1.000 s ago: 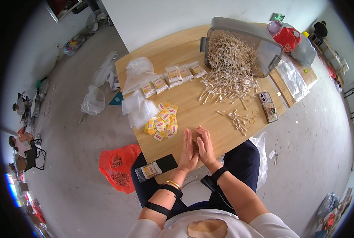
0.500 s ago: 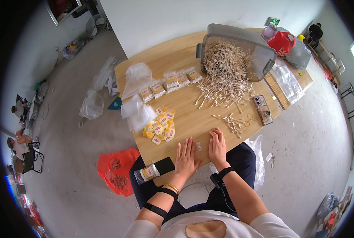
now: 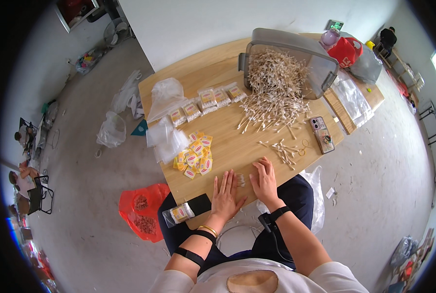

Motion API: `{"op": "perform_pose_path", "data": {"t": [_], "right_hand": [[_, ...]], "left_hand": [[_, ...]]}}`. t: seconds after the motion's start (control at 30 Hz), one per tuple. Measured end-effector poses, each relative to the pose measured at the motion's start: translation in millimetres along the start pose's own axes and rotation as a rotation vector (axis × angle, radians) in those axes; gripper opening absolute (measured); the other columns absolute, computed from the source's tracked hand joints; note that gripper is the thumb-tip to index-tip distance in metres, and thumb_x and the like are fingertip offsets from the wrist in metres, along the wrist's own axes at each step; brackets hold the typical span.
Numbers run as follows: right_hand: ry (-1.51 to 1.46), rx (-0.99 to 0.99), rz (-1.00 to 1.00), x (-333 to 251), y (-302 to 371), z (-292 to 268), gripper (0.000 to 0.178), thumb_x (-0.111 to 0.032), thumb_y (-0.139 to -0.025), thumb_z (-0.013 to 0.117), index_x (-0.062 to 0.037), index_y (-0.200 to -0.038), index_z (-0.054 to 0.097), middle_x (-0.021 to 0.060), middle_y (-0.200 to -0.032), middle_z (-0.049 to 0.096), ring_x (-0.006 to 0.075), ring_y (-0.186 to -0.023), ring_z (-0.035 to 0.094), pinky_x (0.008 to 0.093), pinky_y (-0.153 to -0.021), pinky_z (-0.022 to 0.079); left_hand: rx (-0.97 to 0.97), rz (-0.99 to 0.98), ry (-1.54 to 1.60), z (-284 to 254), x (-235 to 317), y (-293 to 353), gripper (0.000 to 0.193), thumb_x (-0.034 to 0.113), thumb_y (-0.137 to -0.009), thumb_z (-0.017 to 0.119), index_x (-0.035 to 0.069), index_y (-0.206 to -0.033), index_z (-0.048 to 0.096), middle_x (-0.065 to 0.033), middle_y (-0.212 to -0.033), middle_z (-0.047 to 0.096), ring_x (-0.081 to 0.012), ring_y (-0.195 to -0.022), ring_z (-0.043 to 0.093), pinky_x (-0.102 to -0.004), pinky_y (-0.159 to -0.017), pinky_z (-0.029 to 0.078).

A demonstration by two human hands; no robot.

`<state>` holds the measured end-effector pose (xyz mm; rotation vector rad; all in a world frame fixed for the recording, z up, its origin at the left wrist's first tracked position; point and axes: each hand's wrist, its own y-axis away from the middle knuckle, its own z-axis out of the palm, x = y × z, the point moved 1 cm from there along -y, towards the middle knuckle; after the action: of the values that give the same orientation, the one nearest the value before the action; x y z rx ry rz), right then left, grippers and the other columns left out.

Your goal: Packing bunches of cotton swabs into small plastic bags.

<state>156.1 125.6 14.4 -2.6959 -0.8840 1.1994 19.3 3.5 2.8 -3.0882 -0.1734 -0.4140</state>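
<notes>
A small row of cotton swabs [image 3: 240,180] lies side by side near the table's front edge, between my hands. My left hand [image 3: 224,195] rests flat along the row's left side, its fingers stretched out. To the right of the row, my right hand [image 3: 265,181] touches the tabletop with fingers slightly bent and thumb apart, holding nothing visible. Left of my left hand, a filled clear bag of swabs [image 3: 182,213] lies on a black pad [image 3: 200,204]. Beyond that hand is a pile of yellow-and-white cards [image 3: 196,154].
A grey bin [image 3: 320,73] lies tipped at the back, swabs [image 3: 272,93] spilling out. Packed bags [image 3: 207,98] line up left of it, near empty clear bags [image 3: 167,140]. At right are loose swabs [image 3: 285,152] and a phone [image 3: 322,135]. A red bag [image 3: 142,212] is on the floor.
The whole view has shifted slightly. My right hand's thumb has spread toward the row of swabs. My left hand stays flat beside it.
</notes>
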Motion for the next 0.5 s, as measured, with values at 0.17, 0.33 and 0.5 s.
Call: {"op": "perform_pose_path", "data": {"t": [0.17,0.33,0.5], "right_hand": [[0.059,-0.109,-0.058,-7.3,-0.6,-5.2,0.060,-0.031,-0.081,0.076,-0.0081,-0.132,0.055,0.0182,-0.134,0.051,0.0403,-0.140,0.038,0.0527,-0.122,0.024],[0.092,-0.115,-0.054,-7.5,-0.2,-2.7,0.067,-0.032,-0.076,0.079,-0.0099,-0.134,0.055,0.0163,-0.136,0.051,0.0381,-0.142,0.037,0.0531,-0.123,0.021],[0.103,-0.098,-0.037,-6.8,0.3,1.9,0.065,-0.030,-0.075,0.079,-0.0093,-0.132,0.055,0.0157,-0.136,0.052,0.0372,-0.142,0.038,0.0530,-0.123,0.021]], "left_hand": [[-0.010,0.012,0.008,-3.2,0.0,-0.7,0.094,0.054,-0.094,0.057,-0.005,-0.157,0.020,-0.0211,-0.166,0.019,-0.0321,-0.156,0.013,-0.0566,-0.125,0.008],[0.006,0.019,0.019,-3.0,0.2,-0.6,0.096,0.054,-0.094,0.058,-0.006,-0.158,0.018,-0.0216,-0.166,0.019,-0.0327,-0.156,0.014,-0.0568,-0.125,0.008],[0.025,0.025,0.007,-0.7,-2.2,1.3,0.095,0.055,-0.094,0.055,-0.005,-0.158,0.018,-0.0203,-0.167,0.017,-0.0306,-0.157,0.012,-0.0566,-0.125,0.008]]}}
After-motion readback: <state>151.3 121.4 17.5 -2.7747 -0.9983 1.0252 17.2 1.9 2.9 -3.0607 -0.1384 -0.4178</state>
